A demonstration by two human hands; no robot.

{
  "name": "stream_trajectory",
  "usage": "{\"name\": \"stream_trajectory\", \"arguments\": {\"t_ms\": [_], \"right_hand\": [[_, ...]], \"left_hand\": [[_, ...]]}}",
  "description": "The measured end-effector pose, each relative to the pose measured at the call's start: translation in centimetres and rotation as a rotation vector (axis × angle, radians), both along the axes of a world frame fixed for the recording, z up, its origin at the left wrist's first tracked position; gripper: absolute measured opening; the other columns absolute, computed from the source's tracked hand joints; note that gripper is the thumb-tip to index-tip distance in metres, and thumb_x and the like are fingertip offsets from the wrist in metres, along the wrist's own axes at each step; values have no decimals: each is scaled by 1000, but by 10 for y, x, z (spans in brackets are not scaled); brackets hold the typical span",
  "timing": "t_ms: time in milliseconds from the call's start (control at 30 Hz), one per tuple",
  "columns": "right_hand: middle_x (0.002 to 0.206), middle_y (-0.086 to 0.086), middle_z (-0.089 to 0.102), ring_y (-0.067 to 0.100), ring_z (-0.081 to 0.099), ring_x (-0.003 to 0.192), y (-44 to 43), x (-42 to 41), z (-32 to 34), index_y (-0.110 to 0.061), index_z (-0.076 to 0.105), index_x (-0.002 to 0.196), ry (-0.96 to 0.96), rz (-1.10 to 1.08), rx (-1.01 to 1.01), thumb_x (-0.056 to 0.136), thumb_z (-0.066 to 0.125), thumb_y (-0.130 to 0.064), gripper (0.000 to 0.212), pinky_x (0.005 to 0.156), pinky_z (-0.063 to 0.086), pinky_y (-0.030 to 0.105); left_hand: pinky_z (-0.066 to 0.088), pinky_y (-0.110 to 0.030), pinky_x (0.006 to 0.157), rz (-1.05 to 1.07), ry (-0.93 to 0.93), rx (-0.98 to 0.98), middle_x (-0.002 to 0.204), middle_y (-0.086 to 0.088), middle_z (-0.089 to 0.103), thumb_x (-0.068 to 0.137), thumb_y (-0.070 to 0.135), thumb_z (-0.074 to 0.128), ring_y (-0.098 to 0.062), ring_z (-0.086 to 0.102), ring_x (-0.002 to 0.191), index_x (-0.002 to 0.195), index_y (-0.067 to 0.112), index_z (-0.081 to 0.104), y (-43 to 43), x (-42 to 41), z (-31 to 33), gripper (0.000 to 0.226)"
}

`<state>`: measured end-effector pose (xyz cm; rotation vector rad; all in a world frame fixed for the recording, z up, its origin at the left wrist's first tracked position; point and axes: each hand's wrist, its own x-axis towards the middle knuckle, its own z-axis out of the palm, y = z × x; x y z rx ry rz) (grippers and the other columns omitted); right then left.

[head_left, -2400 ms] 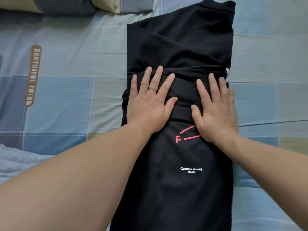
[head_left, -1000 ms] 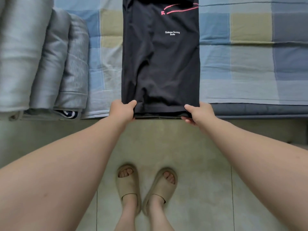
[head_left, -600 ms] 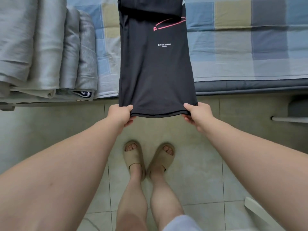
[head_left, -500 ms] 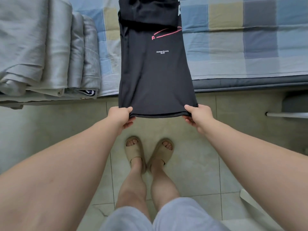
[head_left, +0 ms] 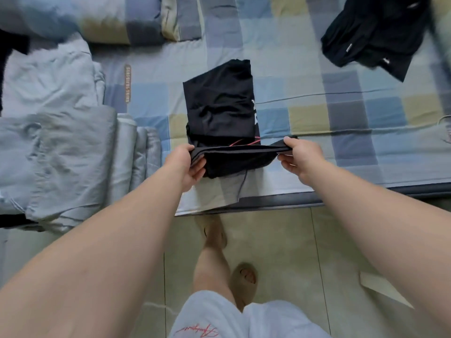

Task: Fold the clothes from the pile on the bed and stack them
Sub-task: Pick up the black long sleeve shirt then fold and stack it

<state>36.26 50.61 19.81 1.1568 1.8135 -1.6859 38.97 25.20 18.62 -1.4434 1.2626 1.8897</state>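
Left hand point(head_left: 189, 164) and right hand point(head_left: 299, 156) each pinch a bottom corner of the black T-shirt point(head_left: 220, 111), hem lifted above the bed point(head_left: 341, 113); dark clothes point(head_left: 371, 32) far right.

Tee point(head_left: 219, 106): black, pink print, folded lengthwise. Near hem raised, held taut at both corners; far half flat on the bed just beyond the grip.
Pile point(head_left: 373, 37): black, crumpled, far right of the grip.

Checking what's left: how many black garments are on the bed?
2: the black shirt held mid-bed; a black heap far right, maybe several pieces. Dark cloth at the left edge is unclear.
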Motion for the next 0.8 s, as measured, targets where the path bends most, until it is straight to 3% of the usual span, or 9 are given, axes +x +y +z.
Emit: {"name": "stream_trajectory", "arguments": {"t_ms": [133, 300, 500, 600, 700, 800], "right_hand": [[94, 1, 69, 17, 69, 85, -16, -89, -20, -22, 59, 96, 7, -38, -19, 101, 56, -29, 9, 77, 55, 34], [101, 1, 67, 16, 69, 94, -32, -185, -65, -22, 58, 94, 16, -25, -20, 100, 57, -32, 11, 69, 53, 33], [102, 4, 70, 17, 70, 93, -45, -292, -127, -19, 59, 94, 62, -13, -3, 99, 59, -28, 10, 76, 55, 36], [99, 2, 70, 14, 71, 88, -48, -331, -159, -17, 59, 95, 98, -5, 21, 97, 58, -24, 7, 72, 56, 32], [94, 3, 64, 17, 67, 85, -52, -359, -188, -17, 56, 89, 161, 8, 39, 95, 57, -20, 6, 87, 57, 39], [108, 7, 68, 24, 64, 102, -59, -372, -218, -12, 66, 106, 231, 151, 88, 95, 57, -26, 20, 104, 48, 42]], "left_hand": [[50, -32, 66, 8, 24, 30, 84, 2, 68, 97, 28, 52, -11, 67, 73, 110, 18, 61, -17, -96, -20, 18], [49, -33, 66, 31, 36, -18, 89, 0, 68, 99, 27, 51, -13, 69, 77, 114, 18, 61, -35, -194, -57, 20], [49, -31, 68, -14, 136, -52, 104, 0, 76, 100, 27, 48, -12, 74, 84, 119, 17, 64, -49, -293, -112, 26], [52, -31, 70, -42, 190, -101, 112, 1, 75, 101, 29, 51, -12, 75, 88, 123, 18, 64, -50, -327, -140, 28], [54, -35, 85, -27, 263, -175, 118, 4, 70, 102, 34, 54, -12, 71, 97, 120, 21, 63, -44, -350, -168, 23], [49, -35, 99, -141, 396, -348, 128, 9, 63, 100, 45, 56, -9, 61, 112, 125, 29, 60, -32, -356, -197, 30]]}}
